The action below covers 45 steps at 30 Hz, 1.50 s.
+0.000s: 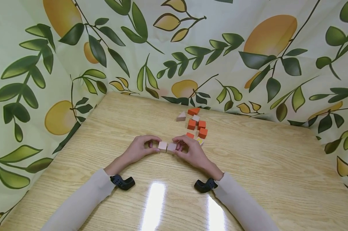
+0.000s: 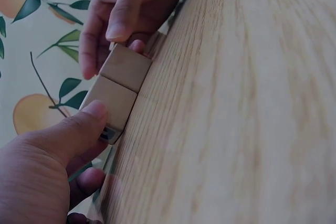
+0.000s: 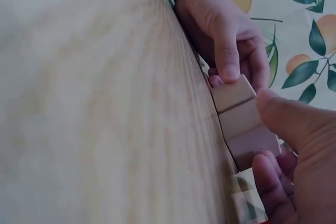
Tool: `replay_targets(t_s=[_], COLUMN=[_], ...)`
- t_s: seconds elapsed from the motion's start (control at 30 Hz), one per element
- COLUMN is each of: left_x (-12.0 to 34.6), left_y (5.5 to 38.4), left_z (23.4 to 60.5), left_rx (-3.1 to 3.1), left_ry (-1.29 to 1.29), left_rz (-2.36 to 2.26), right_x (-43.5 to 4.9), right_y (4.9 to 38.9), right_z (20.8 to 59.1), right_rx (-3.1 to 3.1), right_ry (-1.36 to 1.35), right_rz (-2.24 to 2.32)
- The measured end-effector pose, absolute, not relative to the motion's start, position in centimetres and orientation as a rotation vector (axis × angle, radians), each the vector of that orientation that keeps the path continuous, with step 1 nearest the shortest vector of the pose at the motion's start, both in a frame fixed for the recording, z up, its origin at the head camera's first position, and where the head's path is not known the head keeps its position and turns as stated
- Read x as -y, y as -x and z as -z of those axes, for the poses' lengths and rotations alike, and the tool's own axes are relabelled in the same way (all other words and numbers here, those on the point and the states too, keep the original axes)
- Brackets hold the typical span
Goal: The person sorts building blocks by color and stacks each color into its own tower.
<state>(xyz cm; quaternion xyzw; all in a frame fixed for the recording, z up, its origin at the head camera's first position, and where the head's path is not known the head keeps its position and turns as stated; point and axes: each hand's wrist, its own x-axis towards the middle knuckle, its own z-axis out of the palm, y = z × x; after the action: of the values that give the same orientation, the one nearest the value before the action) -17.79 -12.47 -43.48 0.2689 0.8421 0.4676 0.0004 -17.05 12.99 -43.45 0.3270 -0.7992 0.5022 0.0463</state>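
Two plain wooden cube blocks sit side by side on the table in front of the person, their faces meeting in the left wrist view. The left hand (image 1: 139, 148) pinches the left wooden block (image 1: 162, 146) between thumb and fingers; a dark printed mark shows on its end face in the left wrist view. From the other side, the right hand (image 1: 193, 151) grips the right wooden block (image 1: 171, 147), thumb (image 3: 281, 114) on one side and curled fingers (image 3: 270, 179) at the other.
Just beyond the right hand lies a loose group of blocks: several orange cubes (image 1: 203, 132), an orange triangular block (image 1: 194, 111), a pale triangular block (image 1: 181, 116), a pale cube (image 1: 195, 118) and a yellow-marked block (image 1: 200, 140). Fruit-patterned cloth (image 1: 151, 48) hangs behind the wooden table (image 1: 263, 166).
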Motion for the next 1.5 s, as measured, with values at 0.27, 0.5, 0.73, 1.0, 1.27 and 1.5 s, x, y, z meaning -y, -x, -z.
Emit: replay_targets(t_s=[0.27,0.5,0.73,1.0,1.27,1.5], left_x=[12.5,12.5,12.5,12.5,12.6,12.6], left_y=[17.8,17.7,17.7,17.8,17.9,18.1], left_z=[43.5,43.5,43.3,43.4,43.3,43.5], left_rx=[-2.649,-2.641,-2.634,-2.623,-2.612,-2.612], left_ry=[-0.829,-0.824,-0.817,-0.809,-0.813,-0.85], left_rz=[-1.455,-1.451,-1.449,-1.461,-1.47,-1.455], right_x=[-11.9,-12.2,-12.4,-12.4,-12.4,-11.9], right_y=[14.4,15.8,15.8,15.9,16.0,14.9], right_z=[40.7,43.9,44.0,43.8,43.8,41.5], right_rx=[2.493,2.485,2.475,2.494,2.49,2.525], right_ry=[-0.854,-0.779,-0.779,-0.77,-0.78,-0.782], right_rz=[-1.619,-1.647,-1.642,-1.625,-1.639,-1.64])
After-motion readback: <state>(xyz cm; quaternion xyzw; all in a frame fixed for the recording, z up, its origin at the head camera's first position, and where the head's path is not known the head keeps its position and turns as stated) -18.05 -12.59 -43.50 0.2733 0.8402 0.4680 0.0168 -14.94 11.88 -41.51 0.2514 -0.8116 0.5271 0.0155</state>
